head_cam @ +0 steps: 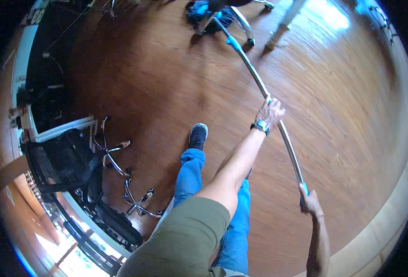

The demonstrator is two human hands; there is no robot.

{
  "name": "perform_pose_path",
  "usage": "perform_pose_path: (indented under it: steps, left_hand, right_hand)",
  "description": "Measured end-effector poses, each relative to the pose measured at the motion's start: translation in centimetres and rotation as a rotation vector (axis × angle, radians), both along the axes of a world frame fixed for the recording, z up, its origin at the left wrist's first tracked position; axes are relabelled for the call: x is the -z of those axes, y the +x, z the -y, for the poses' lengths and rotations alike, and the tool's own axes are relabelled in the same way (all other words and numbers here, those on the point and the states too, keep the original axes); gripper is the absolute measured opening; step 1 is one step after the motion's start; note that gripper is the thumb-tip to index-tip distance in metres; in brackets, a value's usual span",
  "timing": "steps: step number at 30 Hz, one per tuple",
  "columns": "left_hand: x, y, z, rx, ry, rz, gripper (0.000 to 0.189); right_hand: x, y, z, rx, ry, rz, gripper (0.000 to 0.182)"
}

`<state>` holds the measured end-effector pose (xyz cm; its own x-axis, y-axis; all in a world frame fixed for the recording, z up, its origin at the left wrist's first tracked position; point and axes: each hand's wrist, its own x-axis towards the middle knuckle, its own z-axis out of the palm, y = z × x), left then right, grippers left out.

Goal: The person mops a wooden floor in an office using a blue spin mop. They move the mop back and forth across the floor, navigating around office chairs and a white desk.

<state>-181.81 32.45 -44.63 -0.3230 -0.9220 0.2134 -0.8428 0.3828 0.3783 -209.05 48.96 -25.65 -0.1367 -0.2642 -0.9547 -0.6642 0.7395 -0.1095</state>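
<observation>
A mop with a long metal pole (pixel 254 72) slants across the view, bent by the lens. My left hand (pixel 270 110), wearing a watch at the wrist, is wrapped around the middle of this pole. Lower down, my right hand (pixel 311 203) grips the blue end of the handle (pixel 304 188). A blue collar (pixel 233 43) sits on the pole's far part. Beyond it, the blue and dark mop head (pixel 197 14) rests on the wooden floor (pixel 162 79), partly hidden by the metal base of a chair (pixel 244 25).
Black mesh office chairs (pixel 60 161) with chrome wheeled bases (pixel 134 204) stand at the left beside a long desk. A post (pixel 287 20) rises from the floor near the far chair. A pale wall edge (pixel 373 225) curves along the right. My shoe (pixel 198 135) is forward.
</observation>
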Motion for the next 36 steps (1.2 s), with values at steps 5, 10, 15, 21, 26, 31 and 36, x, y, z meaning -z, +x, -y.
perform_pose_path:
  steps: [5, 10, 15, 21, 26, 31, 36]
  left_hand:
    - [3.8, -4.6, -7.3, 0.051, 0.121, -0.008, 0.01]
    - [-1.2, -9.5, -19.6, 0.317, 0.403, -0.14, 0.01]
    - [3.9, -3.6, -10.7, 0.175, 0.227, -0.062, 0.007]
    - [9.5, 1.1, -4.2, -0.029, 0.317, 0.336, 0.037]
    - [5.9, -4.9, -15.7, -0.209, 0.643, -0.36, 0.027]
    - [3.7, -6.2, -14.9, 0.207, 0.598, -0.188, 0.028]
    - [10.0, 1.5, -2.5, -0.037, 0.306, 0.007, 0.023]
  right_hand:
    - [3.0, -3.2, -8.9, 0.127, -0.082, -0.038, 0.061]
    - [-1.4, -5.4, -22.4, 0.158, -0.074, -0.068, 0.06]
    - [7.2, -4.1, -17.7, 0.046, -0.119, -0.003, 0.064]
    - [19.1, 1.6, -8.6, -0.018, -0.269, 0.012, 0.069]
    - [11.8, -2.4, -20.2, -0.031, -0.205, -0.004, 0.057]
    - [9.5, -5.1, -19.5, 0.045, -0.189, -0.078, 0.06]
    - [17.3, 1.5, -4.2, -0.003, -0.25, 0.058, 0.065]
